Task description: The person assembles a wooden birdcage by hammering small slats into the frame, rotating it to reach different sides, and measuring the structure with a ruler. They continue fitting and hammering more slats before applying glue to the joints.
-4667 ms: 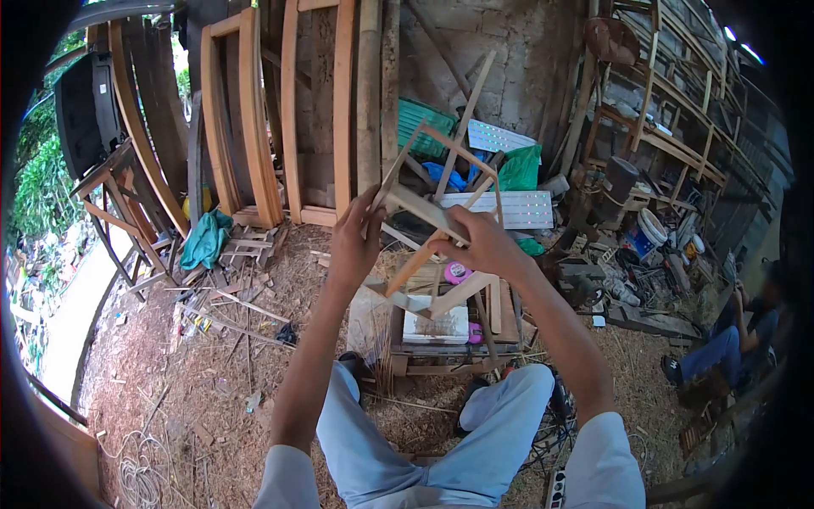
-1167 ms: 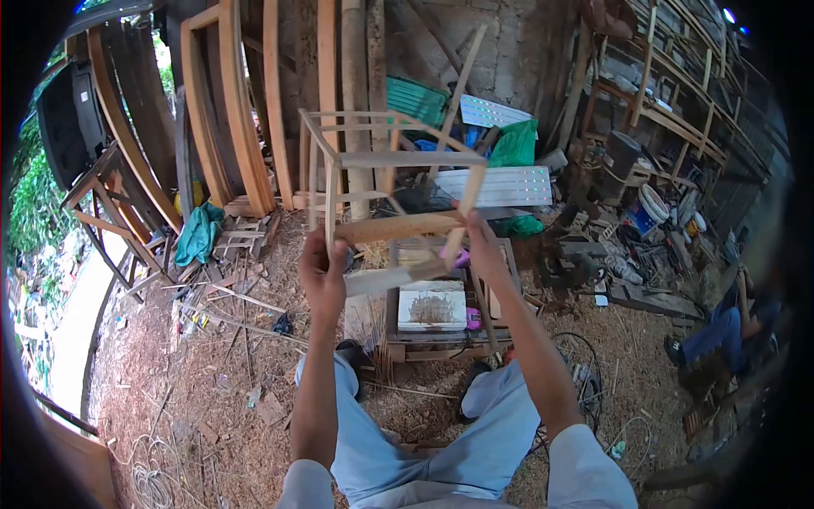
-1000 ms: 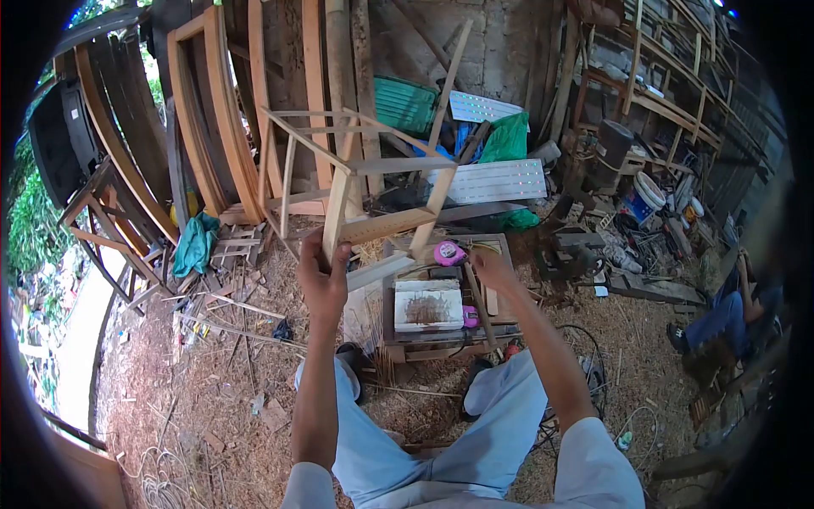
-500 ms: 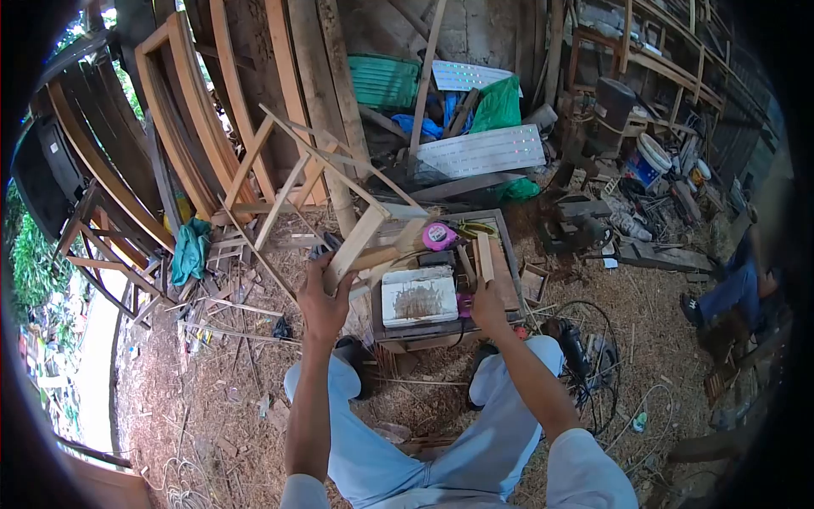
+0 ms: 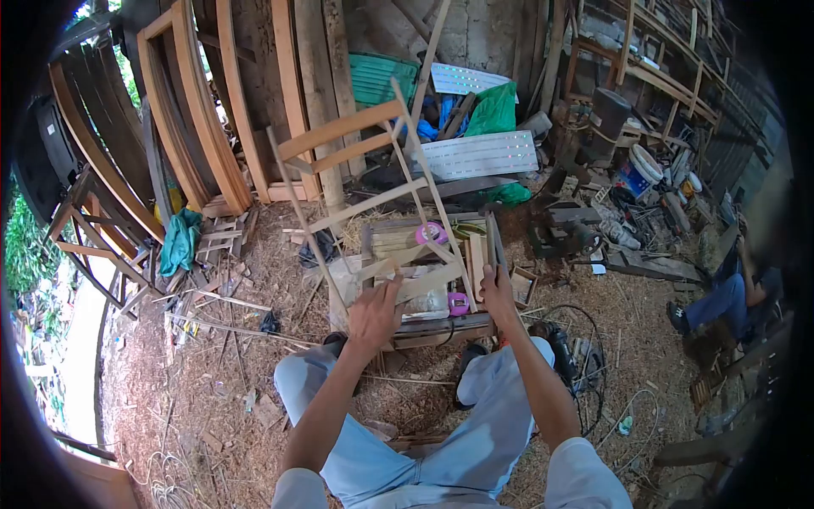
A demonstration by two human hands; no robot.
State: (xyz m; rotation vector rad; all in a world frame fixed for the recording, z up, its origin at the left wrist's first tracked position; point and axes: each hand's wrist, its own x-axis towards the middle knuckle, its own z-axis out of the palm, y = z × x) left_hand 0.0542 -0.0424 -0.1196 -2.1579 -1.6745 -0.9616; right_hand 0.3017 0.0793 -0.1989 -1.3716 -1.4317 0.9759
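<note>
My left hand (image 5: pixel 376 316) is closed around a lower piece of a slender, unfinished wooden chair frame (image 5: pixel 367 203). The frame stands tilted over a low work table (image 5: pixel 441 342), its curved rails toward the back. At the table's right edge is my right hand (image 5: pixel 500 299), its fingers bent; what they grip is hidden. Short wood strips (image 5: pixel 476 261) lie just left of that hand. Behind the frame's slats, a pink tape measure (image 5: pixel 431 233) and another pink item (image 5: pixel 459 304) rest on the table. A pale block (image 5: pixel 424 304) is partly covered by the frame.
Wood shavings and scraps cover the ground. A power tool with a black cable (image 5: pixel 561 352) lies right of my knee. A small wooden box (image 5: pixel 523 287) is beside the table. Tall wooden frames (image 5: pixel 199 110) lean at the back left. Another person (image 5: pixel 721 301) sits at far right.
The chair frame has turned from lying slanted to the left to standing more upright over the table. My left hand has shifted right; my right hand has moved slightly up and right.
</note>
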